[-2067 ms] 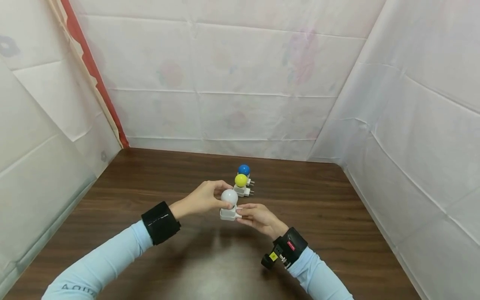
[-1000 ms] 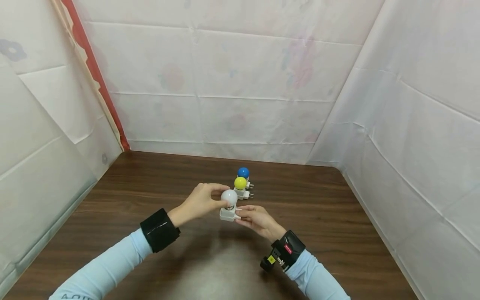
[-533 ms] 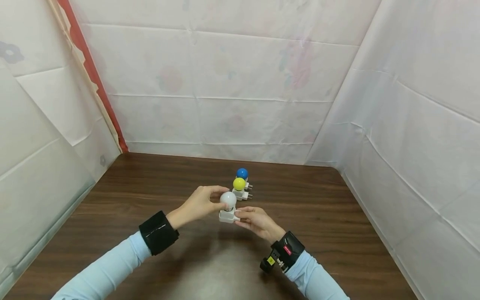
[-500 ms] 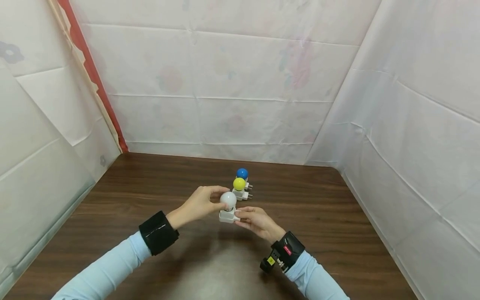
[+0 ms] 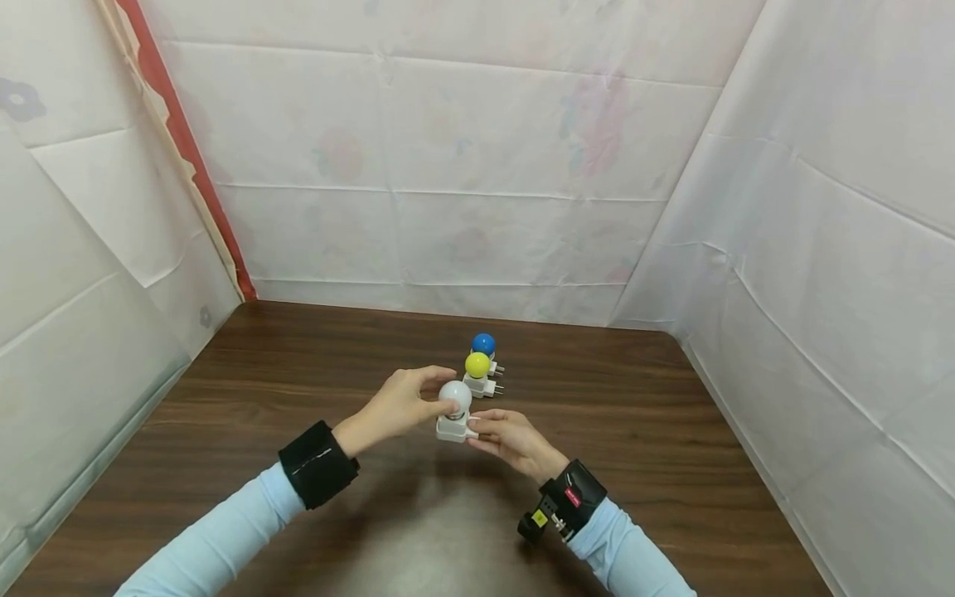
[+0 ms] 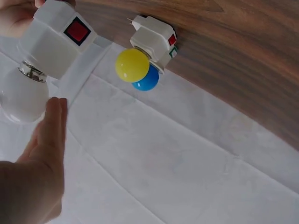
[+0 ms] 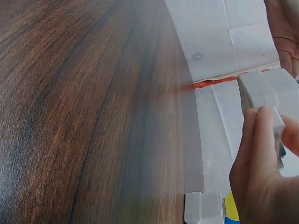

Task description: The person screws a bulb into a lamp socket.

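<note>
My left hand holds a round white light bulb between thumb and fingers. Below the bulb is a white plug-in lamp socket, which my right hand pinches at its plug end. In the left wrist view a strip of the bulb's metal screw base shows between bulb and socket, and a red switch sits on the socket's side. The socket is held above the table, as the right wrist view shows, with metal prongs between the right hand's fingers.
Just beyond the hands, a yellow bulb and a blue bulb stand in white plug-in sockets, one behind the other, prongs facing right. They rest on a dark wooden table. White sheeting encloses the back and both sides.
My left thumb and fingers have shifted slightly on the white bulb, and its metal base, covered by the thumb at first, now shows. The right hand keeps its grip on the socket.
</note>
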`<state>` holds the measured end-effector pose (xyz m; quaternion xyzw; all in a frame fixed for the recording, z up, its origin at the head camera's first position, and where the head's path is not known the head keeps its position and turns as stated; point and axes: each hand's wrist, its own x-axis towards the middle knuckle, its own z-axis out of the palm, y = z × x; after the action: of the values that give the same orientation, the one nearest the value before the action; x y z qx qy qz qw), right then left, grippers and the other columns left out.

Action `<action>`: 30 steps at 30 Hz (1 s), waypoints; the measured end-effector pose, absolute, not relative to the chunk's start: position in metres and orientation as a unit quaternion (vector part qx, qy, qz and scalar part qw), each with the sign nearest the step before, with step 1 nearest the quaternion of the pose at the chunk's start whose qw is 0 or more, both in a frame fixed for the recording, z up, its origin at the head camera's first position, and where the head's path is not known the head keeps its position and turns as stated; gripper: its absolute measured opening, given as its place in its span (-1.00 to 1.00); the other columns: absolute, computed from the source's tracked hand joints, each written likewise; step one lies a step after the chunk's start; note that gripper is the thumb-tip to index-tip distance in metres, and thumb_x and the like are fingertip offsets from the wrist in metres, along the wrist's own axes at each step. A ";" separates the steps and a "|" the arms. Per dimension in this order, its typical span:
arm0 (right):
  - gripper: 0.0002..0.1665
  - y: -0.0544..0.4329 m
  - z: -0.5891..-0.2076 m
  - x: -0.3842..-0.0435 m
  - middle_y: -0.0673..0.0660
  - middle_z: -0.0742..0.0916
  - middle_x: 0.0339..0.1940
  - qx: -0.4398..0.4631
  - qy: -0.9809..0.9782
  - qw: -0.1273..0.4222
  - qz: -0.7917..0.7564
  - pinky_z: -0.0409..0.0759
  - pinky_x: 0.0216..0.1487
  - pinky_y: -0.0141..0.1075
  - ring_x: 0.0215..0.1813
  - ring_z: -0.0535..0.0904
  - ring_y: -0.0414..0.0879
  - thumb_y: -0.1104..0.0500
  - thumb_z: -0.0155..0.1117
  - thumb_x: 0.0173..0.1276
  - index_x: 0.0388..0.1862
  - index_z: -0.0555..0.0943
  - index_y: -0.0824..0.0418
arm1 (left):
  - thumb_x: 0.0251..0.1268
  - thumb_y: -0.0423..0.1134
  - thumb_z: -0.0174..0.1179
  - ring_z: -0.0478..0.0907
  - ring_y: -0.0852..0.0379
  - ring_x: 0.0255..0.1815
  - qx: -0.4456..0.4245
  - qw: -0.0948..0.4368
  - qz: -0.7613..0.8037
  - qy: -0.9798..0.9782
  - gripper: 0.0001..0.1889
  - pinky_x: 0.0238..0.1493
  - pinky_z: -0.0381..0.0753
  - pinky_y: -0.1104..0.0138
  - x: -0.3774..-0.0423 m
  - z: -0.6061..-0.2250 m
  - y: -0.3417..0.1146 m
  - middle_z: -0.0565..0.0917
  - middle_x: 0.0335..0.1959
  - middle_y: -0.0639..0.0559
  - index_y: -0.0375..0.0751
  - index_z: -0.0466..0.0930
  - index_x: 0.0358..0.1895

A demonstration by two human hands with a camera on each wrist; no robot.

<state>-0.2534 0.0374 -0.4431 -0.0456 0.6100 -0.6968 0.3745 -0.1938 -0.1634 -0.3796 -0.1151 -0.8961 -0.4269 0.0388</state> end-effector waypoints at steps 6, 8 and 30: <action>-0.55 0.037 -0.444 -0.252 0.11 0.66 -0.22 -0.045 0.612 0.373 -0.695 0.58 -0.01 -0.30 -0.22 0.64 -0.16 0.24 0.22 0.25 0.07 0.44 0.44 | 0.12 -0.06 0.26 0.62 0.00 -0.08 -0.105 0.046 -0.410 -0.905 -0.49 -0.14 0.63 0.19 -0.193 -0.378 -0.159 0.65 -0.05 -0.12 -0.29 0.51 0.09; -0.55 0.037 -0.444 -0.251 0.11 0.65 -0.23 -0.046 0.612 0.373 -0.696 0.58 -0.01 -0.30 -0.22 0.64 -0.17 0.23 0.22 0.26 0.07 0.44 0.44 | 0.12 -0.09 0.27 0.63 0.03 -0.11 -0.106 0.047 -0.410 -0.905 -0.53 -0.16 0.64 0.22 -0.193 -0.378 -0.158 0.66 -0.09 -0.11 -0.29 0.53 0.06; -0.57 0.037 -0.446 -0.248 0.12 0.65 -0.16 -0.043 0.609 0.380 -0.695 0.56 0.03 -0.29 -0.18 0.62 -0.16 0.25 0.16 0.31 0.11 0.42 0.42 | 0.27 -0.26 0.13 0.52 -0.06 0.07 -0.148 -0.037 -0.471 -0.869 -0.59 -0.02 0.58 0.17 -0.197 -0.385 -0.167 0.56 0.06 -0.21 -0.35 0.43 0.16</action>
<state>-0.2481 0.0374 -0.4458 -0.0429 0.6090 -0.6947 0.3805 -0.1966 -0.1665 -0.3850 -0.1485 -0.8686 -0.4713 -0.0367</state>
